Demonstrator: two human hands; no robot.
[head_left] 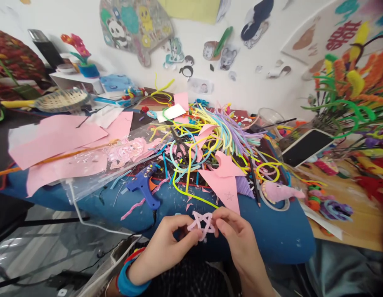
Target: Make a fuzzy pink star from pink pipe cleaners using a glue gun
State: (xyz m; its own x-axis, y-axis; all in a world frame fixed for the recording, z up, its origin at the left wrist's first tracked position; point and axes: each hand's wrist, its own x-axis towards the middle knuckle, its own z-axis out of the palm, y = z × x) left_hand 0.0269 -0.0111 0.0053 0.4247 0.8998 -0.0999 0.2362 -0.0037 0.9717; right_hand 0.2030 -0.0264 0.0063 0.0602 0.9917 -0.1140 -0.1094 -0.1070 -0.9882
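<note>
A small pale pink star bent from pipe cleaner (205, 223) is held up over my lap, at the table's near edge. My left hand (176, 241) pinches its left points between thumb and fingers. On the other side, my right hand (236, 233) has its fingertips closed on the star's right points. Just beyond my hands, a pink paper sheet (221, 187) with a small star drawn on it lies on the blue table cover (281, 235). A blue glue gun (145, 187) rests to the left of the sheet.
Black-handled scissors (180, 150) lie among loose pipe cleaners (228, 132). Pink paper sheets (64, 136) spread over the left side. A phone (307, 146) leans by pipe-cleaner flowers (349, 90) at right. A white cable (92, 225) hangs over the near left edge.
</note>
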